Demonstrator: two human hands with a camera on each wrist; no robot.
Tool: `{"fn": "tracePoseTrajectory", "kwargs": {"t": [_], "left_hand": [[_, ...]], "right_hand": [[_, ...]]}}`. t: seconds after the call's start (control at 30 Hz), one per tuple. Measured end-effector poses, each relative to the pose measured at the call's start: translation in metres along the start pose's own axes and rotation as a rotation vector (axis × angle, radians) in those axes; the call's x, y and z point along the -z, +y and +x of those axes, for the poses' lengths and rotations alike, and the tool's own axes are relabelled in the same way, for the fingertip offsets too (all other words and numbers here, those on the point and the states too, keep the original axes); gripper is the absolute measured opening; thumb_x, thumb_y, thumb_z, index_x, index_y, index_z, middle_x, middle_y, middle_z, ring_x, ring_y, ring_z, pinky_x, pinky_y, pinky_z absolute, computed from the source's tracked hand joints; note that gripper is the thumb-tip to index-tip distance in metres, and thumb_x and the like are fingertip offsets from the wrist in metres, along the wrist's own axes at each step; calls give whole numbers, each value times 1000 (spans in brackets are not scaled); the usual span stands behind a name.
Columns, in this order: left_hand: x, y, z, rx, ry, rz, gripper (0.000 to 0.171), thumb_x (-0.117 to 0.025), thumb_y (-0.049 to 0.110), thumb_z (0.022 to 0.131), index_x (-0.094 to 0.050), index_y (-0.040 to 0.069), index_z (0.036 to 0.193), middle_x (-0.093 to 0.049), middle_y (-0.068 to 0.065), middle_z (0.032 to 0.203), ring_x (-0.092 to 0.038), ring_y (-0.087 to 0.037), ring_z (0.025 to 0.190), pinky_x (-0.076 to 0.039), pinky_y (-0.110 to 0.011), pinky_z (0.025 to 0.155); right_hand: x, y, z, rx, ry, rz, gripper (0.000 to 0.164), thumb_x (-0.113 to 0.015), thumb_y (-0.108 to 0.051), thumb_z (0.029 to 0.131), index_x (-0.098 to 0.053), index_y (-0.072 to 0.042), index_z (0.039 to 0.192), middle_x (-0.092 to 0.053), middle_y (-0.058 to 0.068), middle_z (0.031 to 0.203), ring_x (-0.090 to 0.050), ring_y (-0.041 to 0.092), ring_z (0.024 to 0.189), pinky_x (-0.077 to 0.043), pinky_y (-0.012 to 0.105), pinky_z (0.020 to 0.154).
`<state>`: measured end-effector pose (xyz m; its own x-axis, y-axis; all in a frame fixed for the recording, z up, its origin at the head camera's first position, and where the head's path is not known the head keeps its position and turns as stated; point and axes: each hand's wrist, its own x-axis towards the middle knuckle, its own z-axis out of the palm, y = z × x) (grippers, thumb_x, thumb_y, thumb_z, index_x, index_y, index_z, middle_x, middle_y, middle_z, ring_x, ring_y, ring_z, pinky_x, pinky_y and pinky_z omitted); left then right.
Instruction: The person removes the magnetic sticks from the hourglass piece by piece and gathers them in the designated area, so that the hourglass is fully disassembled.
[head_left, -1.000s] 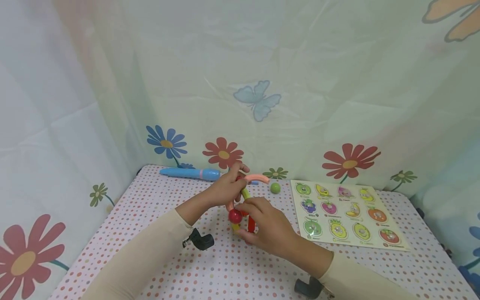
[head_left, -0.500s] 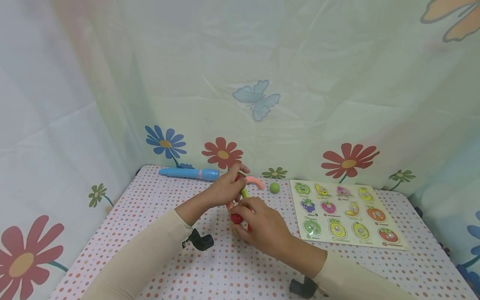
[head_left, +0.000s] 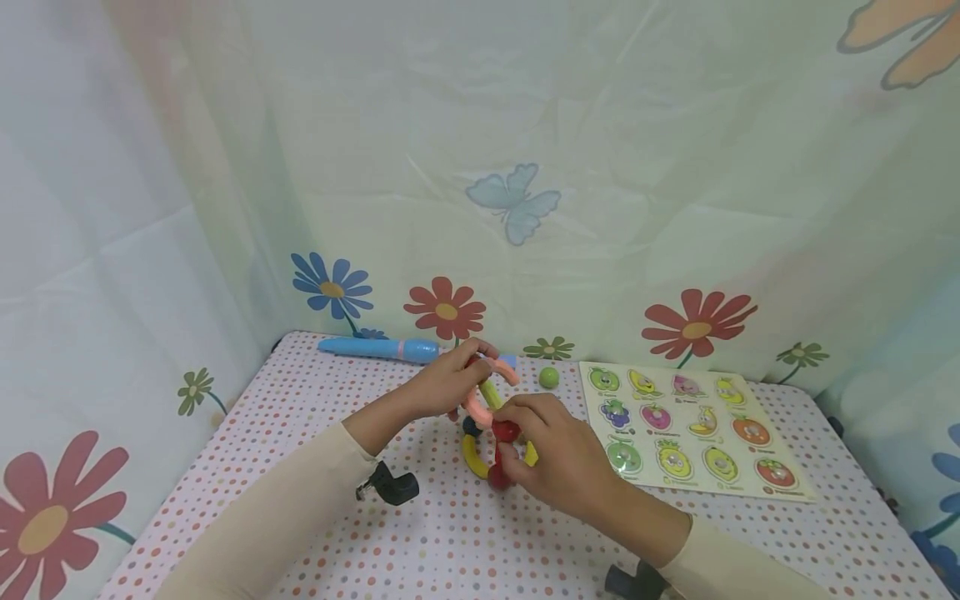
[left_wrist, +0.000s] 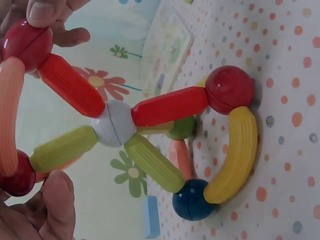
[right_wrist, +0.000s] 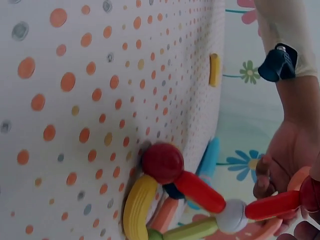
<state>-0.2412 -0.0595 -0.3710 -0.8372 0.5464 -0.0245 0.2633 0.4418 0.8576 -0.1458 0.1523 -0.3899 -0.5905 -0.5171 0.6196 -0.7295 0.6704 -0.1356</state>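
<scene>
A toy of magnetic sticks and balls stands on the table, its white ball in the middle joining red and green sticks. My left hand grips its upper far side, with a red ball at its fingers. The right hand pinches another red ball between thumb and fingers. Between these two balls arcs a salmon curved stick. Lower down, a yellow curved stick links a red ball and a dark blue ball. My palms hide part of the frame in the head view.
A loose green ball lies beyond the hands. To the right is a fruit puzzle board. A long blue item with a pink band lies along the back edge, by the flowered curtain.
My right hand has moved slightly right and now pinches the red ball by the salmon stick's end. The toy has turned, showing its yellow sticks and blue ball. My left hand keeps its grip.
</scene>
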Motion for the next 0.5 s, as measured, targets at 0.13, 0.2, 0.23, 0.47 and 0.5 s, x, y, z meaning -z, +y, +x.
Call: {"fn": "tracePoseTrajectory", "kwargs": {"t": [0.13, 0.2, 0.23, 0.47, 0.5], "left_hand": [[0, -3, -1, -10, 6, 7, 39, -46, 39, 109, -48, 16, 141, -60, -10, 91, -58, -40, 69, -55, -38, 50], [0, -4, -2, -19, 7, 7, 39, -45, 40, 109, -49, 16, 140, -60, -8, 90, -57, -41, 72, -55, -42, 51], [1, -4, -3, -22, 6, 11, 39, -44, 42, 110, -51, 17, 139, -61, -6, 91, -56, -39, 72, -55, -43, 52], [2, -2, -10, 40, 0, 12, 37, -33, 36, 111, -52, 23, 140, -62, -4, 117, -57, -32, 75, -54, -34, 50], [3, -1, -11, 50, -2, 12, 38, -32, 33, 110, -50, 22, 141, -61, -6, 118, -58, -32, 75, -54, -33, 51]], "right_hand": [[6, 8, -4, -46, 5, -11, 42, -81, -14, 77, -65, -13, 116, -62, 3, 121, -59, 18, 107, -58, 26, 64], [9, 12, -6, -65, 5, -18, 42, -80, -14, 78, -64, -12, 117, -62, 3, 120, -60, 18, 108, -57, 26, 63], [10, 14, -7, -75, 4, -15, 42, -80, -13, 78, -63, -12, 118, -62, 3, 121, -60, 19, 108, -57, 27, 63], [20, 22, -10, -158, -17, -21, 46, -76, -9, 80, -60, -11, 122, -63, 5, 117, -60, 18, 102, -57, 30, 64], [20, 23, -9, -173, -24, -22, 45, -76, -8, 80, -60, -11, 123, -63, 5, 117, -59, 18, 101, -57, 30, 65]]}}
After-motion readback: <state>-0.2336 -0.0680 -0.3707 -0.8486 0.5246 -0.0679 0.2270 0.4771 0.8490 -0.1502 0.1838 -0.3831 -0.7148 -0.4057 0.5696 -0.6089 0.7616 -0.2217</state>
